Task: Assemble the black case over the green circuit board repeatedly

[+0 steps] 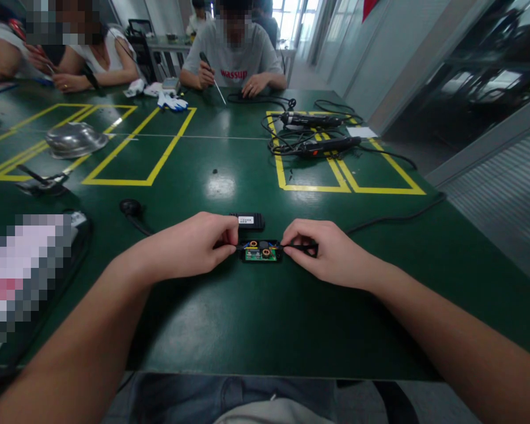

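A small black housing with a green circuit board (260,254) and copper coils lies on the green table (229,330). At its left end, my left hand (198,244) pinches the black cable where it enters the housing. My right hand (324,250) pinches the black cable (307,247) at the right end. Just behind the housing lies a black ribbed cover (257,221) with a white label, close to my left fingertips. A round black plug (130,206) rests left of the housing, its cable passing behind my left hand.
Black electric screwdrivers (313,121) with coiled cables lie at the back right. A metal bowl (76,140) stands at the left, near a dark tool (42,179). Across the table, a person (236,56) holds a screwdriver; other people sit at the back left. White-blue gloves (172,102) lie there.
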{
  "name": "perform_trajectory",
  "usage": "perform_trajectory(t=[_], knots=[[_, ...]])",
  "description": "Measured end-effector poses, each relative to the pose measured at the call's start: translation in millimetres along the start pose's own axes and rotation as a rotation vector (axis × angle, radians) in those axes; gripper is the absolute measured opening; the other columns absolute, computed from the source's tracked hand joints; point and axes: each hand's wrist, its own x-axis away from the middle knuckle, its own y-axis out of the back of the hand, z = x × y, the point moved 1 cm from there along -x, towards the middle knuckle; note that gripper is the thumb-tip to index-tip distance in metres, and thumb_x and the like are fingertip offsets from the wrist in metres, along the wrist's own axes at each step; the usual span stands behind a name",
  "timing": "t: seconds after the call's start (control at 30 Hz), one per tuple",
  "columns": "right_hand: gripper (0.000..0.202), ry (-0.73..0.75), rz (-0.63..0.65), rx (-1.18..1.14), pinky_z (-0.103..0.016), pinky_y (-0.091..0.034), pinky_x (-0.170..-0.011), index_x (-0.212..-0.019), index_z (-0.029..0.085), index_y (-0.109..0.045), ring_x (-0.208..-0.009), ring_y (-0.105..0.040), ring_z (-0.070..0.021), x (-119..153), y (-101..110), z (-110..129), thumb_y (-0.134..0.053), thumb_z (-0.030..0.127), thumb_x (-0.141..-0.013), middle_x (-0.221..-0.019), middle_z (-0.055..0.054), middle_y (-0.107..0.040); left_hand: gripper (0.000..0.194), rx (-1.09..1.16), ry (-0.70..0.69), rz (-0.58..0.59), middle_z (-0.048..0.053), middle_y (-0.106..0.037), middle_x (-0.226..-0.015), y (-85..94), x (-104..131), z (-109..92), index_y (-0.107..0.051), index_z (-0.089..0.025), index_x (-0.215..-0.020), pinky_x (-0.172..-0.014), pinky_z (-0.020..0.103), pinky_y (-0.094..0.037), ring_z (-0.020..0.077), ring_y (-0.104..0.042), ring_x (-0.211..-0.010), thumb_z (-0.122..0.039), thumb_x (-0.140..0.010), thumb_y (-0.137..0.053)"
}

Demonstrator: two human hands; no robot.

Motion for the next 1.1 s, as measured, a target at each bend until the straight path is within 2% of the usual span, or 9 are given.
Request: perform_trajectory(t=[0.2,0.37,0.53,0.6,0.7,0.8,0.87,0.97,1.1], knots=[[0.009,-0.006,0.026,-0.011,-0.030,-0.053,-0.068,-0.093,0.022,-0.070,-0.075,-0.068,-0.0165,0,1,-1,-0.067,0.014,-0.098,-0.090,-0.003,-0.075,0.009,-0.020,-0.020,-0.005,-0.002,-0.070,-0.074,0.3,-1,3,-0.064,-0.022,-0.084,-0.061,0.028,-0.040,0.0167,-0.064,-0.066,-0.025,-0.092,-0.065],[0.007,0.011,0.035,0.024,-0.038,-0.057,-0.083,-0.093,0.023,-0.073,-0.089,-0.073,-0.0220,-1,2,-6,-0.072,0.018,-0.098,-0.095,-0.005,-0.080,0.008,-0.002,0.000,0.015,-0.002,-0.074,-0.078,-0.2,-5,6,-0.068,-0.021,-0.083,-0.066,0.027,-0.043,0.0162,-0.068,-0.070,-0.020,-0.090,-0.069],[0.008,-0.033,0.051,-0.040,-0.035,-0.057,-0.076,-0.091,0.022,-0.072,-0.082,-0.073,-0.0201,-2,0,-8,-0.072,0.018,-0.097,-0.093,-0.004,-0.079,0.010,-0.021,-0.004,0.017,-0.002,-0.072,-0.075,-0.4,-6,7,-0.068,-0.021,-0.081,-0.066,0.028,-0.044,0.0160,-0.065,-0.068,-0.019,-0.091,-0.069],[0.007,-0.016,0.035,-0.005,-0.034,-0.056,-0.075,-0.091,0.022,-0.070,-0.081,-0.072,-0.0194,-2,-2,-7,-0.071,0.017,-0.096,-0.091,-0.003,-0.077,0.012,-0.063,-0.084,-0.026,0.001,-0.073,-0.086,-1.5,-6,6,-0.070,-0.021,-0.080,-0.072,0.029,-0.048,0.0170,-0.067,-0.076,-0.018,-0.091,-0.067],[0.008,0.031,0.006,0.068,-0.033,-0.053,-0.073,-0.092,0.022,-0.067,-0.078,-0.068,-0.0191,-1,-4,-4,-0.068,0.015,-0.094,-0.086,-0.002,-0.072,0.016,-0.128,-0.195,-0.198,0.007,-0.072,-0.109,-5.5,-9,6,-0.073,-0.020,-0.080,-0.094,0.036,-0.056,0.0222,-0.069,-0.098,-0.021,-0.093,-0.065],[0.009,0.061,0.003,0.112,-0.032,-0.050,-0.070,-0.098,0.022,-0.065,-0.078,-0.066,-0.0193,0,-5,-3,-0.066,0.014,-0.094,-0.087,-0.003,-0.071,0.018,-0.195,-0.180,-0.385,0.013,-0.070,-0.128,-12.1,-14,9,-0.077,-0.018,-0.099,-0.114,0.047,-0.054,0.0297,-0.066,-0.122,-0.028,-0.099,-0.062],[0.011,0.056,0.012,0.137,-0.033,-0.050,-0.070,-0.104,0.022,-0.064,-0.078,-0.065,-0.0195,1,-6,-2,-0.065,0.015,-0.095,-0.090,-0.003,-0.071,0.030,-0.238,-0.146,-0.424,0.016,-0.069,-0.142,-17.0,-19,14,-0.074,-0.016,-0.125,-0.123,0.052,-0.048,0.0335,-0.062,-0.136,-0.030,-0.100,-0.063],[0.018,0.028,0.012,0.146,-0.034,-0.050,-0.072,-0.112,0.022,-0.059,-0.079,-0.065,-0.0198,2,-7,-2,-0.067,0.020,-0.096,-0.093,-0.003,-0.072,0.053,-0.264,-0.079,-0.379,0.016,-0.071,-0.146,-22.4,-24,20,-0.062,-0.015,-0.151,-0.123,0.053,-0.049,0.0345,-0.063,-0.139,-0.029,-0.100,-0.067],[0.035,0.002,0.002,0.146,-0.037,-0.052,-0.075,-0.127,0.024,-0.054,-0.078,-0.065,-0.0201,4,-8,-3,-0.069,0.023,-0.095,-0.102,-0.005,-0.074,0.052,-0.235,-0.048,-0.312,0.013,-0.077,-0.134,-22.7,-24,18,-0.065,-0.018,-0.150,-0.113,0.050,-0.056,0.0330,-0.069,-0.128,-0.028,-0.099,-0.069]])
